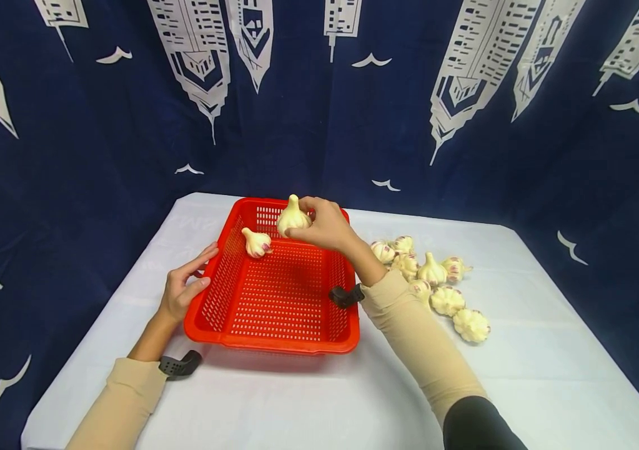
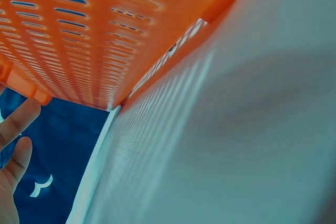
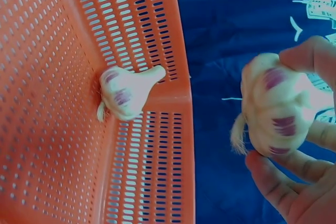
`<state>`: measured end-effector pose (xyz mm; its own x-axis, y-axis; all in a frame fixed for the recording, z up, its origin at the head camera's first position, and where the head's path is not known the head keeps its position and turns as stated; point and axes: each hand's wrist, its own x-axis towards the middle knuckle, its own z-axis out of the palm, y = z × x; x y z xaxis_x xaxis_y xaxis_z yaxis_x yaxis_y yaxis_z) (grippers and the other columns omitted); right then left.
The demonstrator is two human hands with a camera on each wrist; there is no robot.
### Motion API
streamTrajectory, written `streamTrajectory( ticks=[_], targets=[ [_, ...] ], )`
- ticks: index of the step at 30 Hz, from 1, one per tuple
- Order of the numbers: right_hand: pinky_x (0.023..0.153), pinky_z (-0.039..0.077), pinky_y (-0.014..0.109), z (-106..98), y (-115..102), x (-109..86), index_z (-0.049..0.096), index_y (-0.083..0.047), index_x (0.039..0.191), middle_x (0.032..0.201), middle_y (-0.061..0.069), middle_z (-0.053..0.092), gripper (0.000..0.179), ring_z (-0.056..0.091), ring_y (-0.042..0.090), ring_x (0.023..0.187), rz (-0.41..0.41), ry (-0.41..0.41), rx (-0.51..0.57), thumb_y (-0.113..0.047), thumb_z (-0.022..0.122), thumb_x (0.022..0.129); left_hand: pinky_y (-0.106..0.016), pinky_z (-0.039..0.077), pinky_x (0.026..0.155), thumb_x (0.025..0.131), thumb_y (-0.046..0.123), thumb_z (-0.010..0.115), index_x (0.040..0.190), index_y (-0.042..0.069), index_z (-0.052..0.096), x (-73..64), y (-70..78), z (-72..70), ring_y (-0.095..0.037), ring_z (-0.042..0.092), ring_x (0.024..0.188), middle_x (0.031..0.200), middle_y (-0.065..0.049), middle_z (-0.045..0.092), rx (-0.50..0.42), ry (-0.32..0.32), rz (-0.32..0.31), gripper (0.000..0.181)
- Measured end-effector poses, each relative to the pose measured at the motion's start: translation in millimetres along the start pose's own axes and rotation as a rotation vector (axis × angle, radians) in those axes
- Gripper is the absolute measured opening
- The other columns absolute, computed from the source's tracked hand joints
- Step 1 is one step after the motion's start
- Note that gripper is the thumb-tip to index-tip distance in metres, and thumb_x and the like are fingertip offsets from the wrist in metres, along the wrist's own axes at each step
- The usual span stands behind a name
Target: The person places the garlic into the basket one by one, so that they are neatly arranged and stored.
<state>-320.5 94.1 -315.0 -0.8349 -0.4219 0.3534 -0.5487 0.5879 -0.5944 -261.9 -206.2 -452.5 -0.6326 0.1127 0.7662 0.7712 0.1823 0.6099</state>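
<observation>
My right hand (image 1: 327,224) grips a garlic bulb (image 1: 293,217) between thumb and fingers, above the far part of a red perforated plastic basket (image 1: 271,342). In the right wrist view this bulb (image 3: 278,108) shows purple streaks and a tuft of roots. Another garlic bulb (image 1: 257,243) lies inside the basket, in its far left corner. My left hand (image 1: 184,287) is at the basket's left side, its fairly straight fingertips touching the rim. The left wrist view catches only a few of its fingers (image 2: 20,124) beside the basket wall (image 2: 105,35).
Several garlic bulbs (image 1: 432,272) lie in a loose group right of the basket, partly behind my right forearm. A white cloth (image 1: 544,350) covers the table. Behind it hangs a dark blue curtain (image 1: 308,125) with white building prints.
</observation>
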Motion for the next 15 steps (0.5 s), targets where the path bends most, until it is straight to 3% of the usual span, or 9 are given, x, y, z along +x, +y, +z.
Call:
streamTrajectory(
  ticks=[7,15],
  targets=[
    [0.070,0.050,0.032,12,-4,14.9,0.068,-0.002,0.120,0.104,0.010,0.063,0.051,0.058,0.022,0.090,0.073,0.133,0.006,-0.024,0.079,0.076,-0.021,0.044,0.071,0.076,0.002,0.051,0.127,-0.011,0.061,-0.8,-0.4,-0.5,-0.003,0.062,0.101,0.134,-0.030,0.054,0.011,-0.004,-0.002,0.053],
    [0.072,0.051,0.030,29,1,27.1,0.068,-0.001,0.118,0.107,0.010,0.069,0.050,0.061,0.022,0.088,0.160,0.118,0.046,-0.026,0.080,0.077,-0.021,0.045,0.071,0.078,0.004,0.051,0.129,-0.009,0.060,-0.4,0.6,-1.4,-0.002,0.062,0.101,0.136,-0.027,0.054,0.024,-0.011,-0.013,0.054]
  ],
)
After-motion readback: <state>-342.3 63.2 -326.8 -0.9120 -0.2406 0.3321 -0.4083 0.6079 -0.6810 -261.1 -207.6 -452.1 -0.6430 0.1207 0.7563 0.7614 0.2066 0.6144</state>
